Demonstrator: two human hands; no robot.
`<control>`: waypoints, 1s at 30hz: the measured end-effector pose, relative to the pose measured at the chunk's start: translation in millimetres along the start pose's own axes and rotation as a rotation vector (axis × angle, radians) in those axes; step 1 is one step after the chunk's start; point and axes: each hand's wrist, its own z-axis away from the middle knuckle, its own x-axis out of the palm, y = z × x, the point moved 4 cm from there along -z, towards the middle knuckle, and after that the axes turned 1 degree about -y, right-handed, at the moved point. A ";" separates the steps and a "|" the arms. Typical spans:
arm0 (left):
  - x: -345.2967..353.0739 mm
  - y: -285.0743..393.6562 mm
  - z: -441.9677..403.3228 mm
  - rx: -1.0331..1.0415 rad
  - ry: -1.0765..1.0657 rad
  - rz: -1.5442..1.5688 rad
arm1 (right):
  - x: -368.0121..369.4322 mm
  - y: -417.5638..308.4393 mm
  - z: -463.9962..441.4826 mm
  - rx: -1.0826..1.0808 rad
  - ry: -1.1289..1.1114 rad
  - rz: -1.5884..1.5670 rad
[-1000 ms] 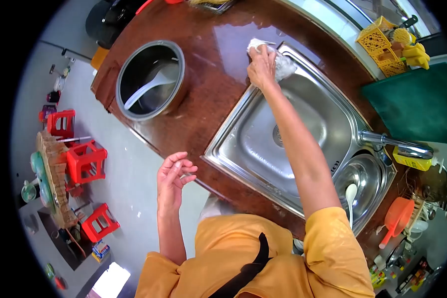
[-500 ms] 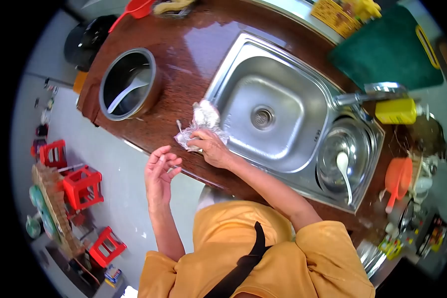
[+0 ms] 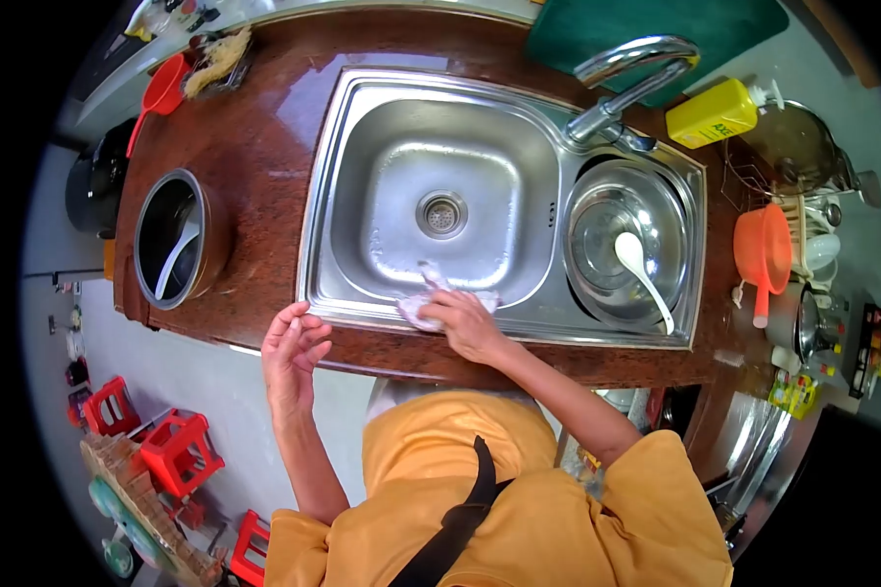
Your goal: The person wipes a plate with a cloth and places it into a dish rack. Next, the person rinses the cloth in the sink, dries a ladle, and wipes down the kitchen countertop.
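Note:
My right hand (image 3: 468,321) presses a crumpled whitish cloth (image 3: 416,309) onto the front rim of the steel sink (image 3: 440,147). The fingers are closed over the cloth, and part of it spreads out on both sides. My left hand (image 3: 294,354) is raised in front of the counter edge, left of the sink. Its fingers are loosely bent and apart, with nothing in them. In the smaller right basin stands a steel bowl (image 3: 597,284), and a white spoon (image 3: 641,274) lies across it.
A dark inner pot (image 3: 210,264) with a white ladle (image 3: 178,256) stands on the brown counter (image 3: 264,196) to the left. Behind the sink are the tap (image 3: 597,117), a yellow soap bottle (image 3: 712,115) and a green board (image 3: 646,29). An orange dipper (image 3: 762,249) sits right.
My right hand has moved the cloth from the counter left of the sink rightward onto its front rim. The camera view has turned. My left hand stays raised and empty.

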 end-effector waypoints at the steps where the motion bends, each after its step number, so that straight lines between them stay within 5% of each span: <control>1: 3.3 -2.9 -4.8 -0.015 -0.023 -0.006 | -10.3 6.2 11.6 0.023 -0.007 0.008; 7: 51.4 -14.7 -25.9 -0.089 -0.147 -0.154 | -53.3 41.5 38.4 0.094 -0.061 0.013; 10: 89.7 -33.1 -41.8 -0.094 -0.400 -0.371 | -73.3 55.0 19.5 0.433 0.031 -0.442; 11: 105.0 -38.9 -46.0 -0.015 -0.488 -0.491 | -71.9 63.4 14.4 0.439 0.107 -0.742; 15: 184.2 -39.9 -59.0 0.412 -0.791 -0.925 | -106.2 28.4 -9.7 0.361 0.134 -1.109; 18: 205.9 -57.9 -100.0 0.206 -0.762 -0.898 | -144.3 18.2 -19.5 0.201 0.276 -0.731; 24: 236.6 -57.1 -146.2 0.232 -0.636 -0.840 | -289.4 64.6 -3.6 0.367 1.182 0.445; 27: 251.8 -59.6 -163.1 0.310 -0.634 -0.863 | -314.1 106.0 -16.9 0.470 0.932 0.416; 30: 261.7 -60.4 -178.7 0.283 -0.671 -0.803 | -315.2 133.4 -15.9 0.501 0.910 0.378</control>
